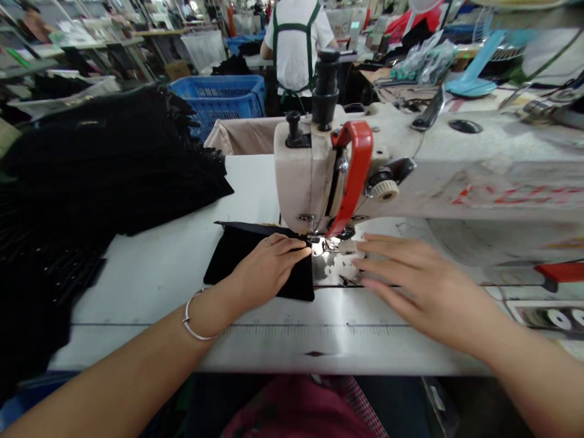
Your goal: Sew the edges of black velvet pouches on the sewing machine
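Lying flat on the white worktop (168,267) just left of the needle area, a black cloth piece (232,252) has a matt, dense surface and a roughly four-sided outline. Its long axis runs left to right, dipping slightly toward the right; the right edge comes up beside the presser foot (318,246), and a thin folded strip lines the far edge. The left hand (260,274) rests palm-down on it, fingers close together and fingertips by the far right corner; whether they pinch the cloth, I cannot tell. A smooth silver-coloured bracelet (196,316) circles that wrist. Across the bright metal plate (323,275), the right hand (424,286) is spread wide, blurred and seemingly holding nothing.

Above stands the off-white sewing machine (410,182), with a glossy red curved bar (360,170) on its head. Red lettering (515,194) on its arm is too worn and blurred to read. A ruled scale (292,330) runs along the near edge, its numerals illegible. Leftward sits a thick heap of black pieces (104,158); beyond are a slatted blue plastic crate (219,91) and a person in white (294,55) with dark green straps.
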`<state>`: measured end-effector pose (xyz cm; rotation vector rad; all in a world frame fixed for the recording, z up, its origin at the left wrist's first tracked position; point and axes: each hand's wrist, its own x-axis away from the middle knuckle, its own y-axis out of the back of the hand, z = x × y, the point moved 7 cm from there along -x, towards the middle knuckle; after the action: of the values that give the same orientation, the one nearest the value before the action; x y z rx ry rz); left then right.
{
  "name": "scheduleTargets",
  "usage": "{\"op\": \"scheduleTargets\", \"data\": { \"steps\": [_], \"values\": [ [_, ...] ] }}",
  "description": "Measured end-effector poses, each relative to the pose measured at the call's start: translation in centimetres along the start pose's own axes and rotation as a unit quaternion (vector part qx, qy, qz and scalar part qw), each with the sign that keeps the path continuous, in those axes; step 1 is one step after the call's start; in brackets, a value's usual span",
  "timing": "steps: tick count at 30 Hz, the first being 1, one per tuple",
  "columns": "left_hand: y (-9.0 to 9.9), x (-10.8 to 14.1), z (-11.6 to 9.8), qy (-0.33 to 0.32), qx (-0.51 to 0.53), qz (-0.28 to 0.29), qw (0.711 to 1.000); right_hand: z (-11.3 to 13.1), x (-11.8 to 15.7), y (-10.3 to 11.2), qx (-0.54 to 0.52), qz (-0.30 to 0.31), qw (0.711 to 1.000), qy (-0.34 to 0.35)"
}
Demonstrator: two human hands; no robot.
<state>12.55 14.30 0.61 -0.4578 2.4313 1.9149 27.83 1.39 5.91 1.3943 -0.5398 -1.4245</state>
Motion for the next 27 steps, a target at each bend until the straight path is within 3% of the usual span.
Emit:
{"op": "scheduleTargets", "data": {
  "steps": [3,6,15,27],
  "values": [
    [0.1,0.0,0.1,0.001,0.009,-0.002,1.0,-0.9,-2.3,-5.0,-0.014,0.071,0.997,-0.023],
    [0.1,-0.1,0.1,-0.003,0.013,-0.002,1.0,-1.9,-3.5,-7.5,-0.033,0.088,0.994,-0.054],
    [-0.2,-0.1,0.3,0.004,0.007,0.023,1.0,-1.3,-2.9,-7.4,-0.05,0.063,0.997,-0.009],
    [-0.3,-0.2,0.5,-0.008,0.018,0.019,1.0,-1.2,-3.4,-7.6,-0.068,0.056,0.996,-0.018]
  ]
}}
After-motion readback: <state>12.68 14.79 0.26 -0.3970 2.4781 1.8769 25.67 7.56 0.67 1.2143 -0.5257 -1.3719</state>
